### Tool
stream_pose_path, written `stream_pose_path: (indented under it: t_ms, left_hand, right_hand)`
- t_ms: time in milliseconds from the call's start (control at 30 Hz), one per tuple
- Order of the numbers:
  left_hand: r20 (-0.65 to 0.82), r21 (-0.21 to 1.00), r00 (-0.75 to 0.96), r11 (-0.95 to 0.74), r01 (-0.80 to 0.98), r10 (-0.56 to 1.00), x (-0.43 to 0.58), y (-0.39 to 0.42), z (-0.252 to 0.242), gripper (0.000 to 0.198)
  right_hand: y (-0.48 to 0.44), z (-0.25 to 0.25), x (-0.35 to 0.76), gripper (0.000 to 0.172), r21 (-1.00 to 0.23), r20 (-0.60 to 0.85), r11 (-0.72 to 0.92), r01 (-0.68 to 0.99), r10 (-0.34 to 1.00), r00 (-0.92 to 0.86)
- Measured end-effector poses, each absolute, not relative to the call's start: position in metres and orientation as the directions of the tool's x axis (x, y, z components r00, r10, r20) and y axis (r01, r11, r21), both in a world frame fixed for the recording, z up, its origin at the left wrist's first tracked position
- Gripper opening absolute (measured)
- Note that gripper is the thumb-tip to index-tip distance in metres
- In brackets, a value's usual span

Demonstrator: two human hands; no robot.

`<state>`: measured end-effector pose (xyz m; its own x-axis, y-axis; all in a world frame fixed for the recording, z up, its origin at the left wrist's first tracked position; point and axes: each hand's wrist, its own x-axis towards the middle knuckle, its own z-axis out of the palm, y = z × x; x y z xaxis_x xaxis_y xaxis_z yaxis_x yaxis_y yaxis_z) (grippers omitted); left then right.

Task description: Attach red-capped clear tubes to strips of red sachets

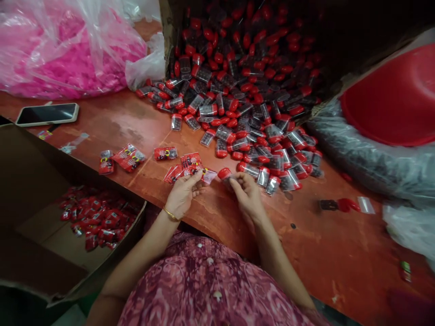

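Note:
My left hand [181, 194], with a bangle at its wrist, pinches a small printed plastic sleeve [210, 177] whose clear end points right. Between the thumb and fingers of my right hand [249, 194] is a small clear container with a red cap [224, 173]. The sleeve and the container are close together, and I cannot tell whether they touch. Just beyond my left hand lie red printed sleeves [190, 160] in a loose fan. A heap of red-capped clear containers [244, 129] spreads over the table from a tipped carton beyond my right hand.
An open cardboard box [44, 226] below the table edge holds red wrapped pieces [98, 222]. On the orange table [322, 253] lie a phone [47, 114] and more wrapped pieces [129, 157]. A bag of pink parts [68, 59] and a red basin [390, 99] stand at either side.

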<state>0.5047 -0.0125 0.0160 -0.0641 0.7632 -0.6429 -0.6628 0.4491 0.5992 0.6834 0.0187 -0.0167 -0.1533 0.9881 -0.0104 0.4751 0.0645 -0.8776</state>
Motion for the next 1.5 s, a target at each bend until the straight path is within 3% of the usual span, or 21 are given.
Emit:
stream_pose_path:
  t_ms: [67,133,433,800,933,1067,1267,1500]
  left_hand:
    - [-0.630,0.617,-0.048,0.463,-0.636,0.775,0.506,-0.012,0.016,0.035]
    - [-0.614,0.640,-0.038,0.469,-0.608,0.788,0.508,-0.012,0.015,0.038]
    - [-0.556,0.725,-0.054,0.452,-0.520,0.830,0.514,-0.014,0.015,0.039]
    - [-0.411,0.844,-0.047,0.361,-0.397,0.910,0.518,-0.012,0.007,0.034]
    - [-0.410,0.837,-0.083,0.338,-0.430,0.908,0.526,-0.014,0.002,0.034]
    - [-0.441,0.838,-0.149,0.346,-0.421,0.885,0.533,-0.016,-0.005,0.031]
    - [-0.494,0.710,-0.168,0.285,-0.644,0.853,0.537,-0.014,-0.005,0.033]
    - [-0.424,0.796,-0.200,0.257,-0.549,0.883,0.540,-0.011,-0.008,0.030]
  right_hand:
    - [0.006,-0.011,0.690,0.023,-0.971,-0.043,0.002,0.239,0.982,-0.184]
    - [-0.004,-0.003,0.695,0.022,-0.988,-0.029,0.005,0.156,0.976,-0.214]
    - [-0.004,0.008,0.691,0.011,-0.924,0.134,0.238,0.298,0.934,-0.330]
    - [-0.006,-0.004,0.689,0.018,-0.969,0.040,0.102,0.227,0.964,-0.263]
    - [-0.008,-0.009,0.678,0.017,-0.990,0.052,0.066,0.123,0.993,-0.109]
    - [-0.010,-0.015,0.664,0.019,-0.997,-0.025,-0.027,0.065,0.999,0.027]
    - [-0.012,-0.016,0.650,0.022,-0.994,-0.105,-0.103,0.025,0.988,-0.112]
    - [-0.015,-0.014,0.637,0.027,-0.989,-0.122,-0.126,-0.082,0.991,-0.056]
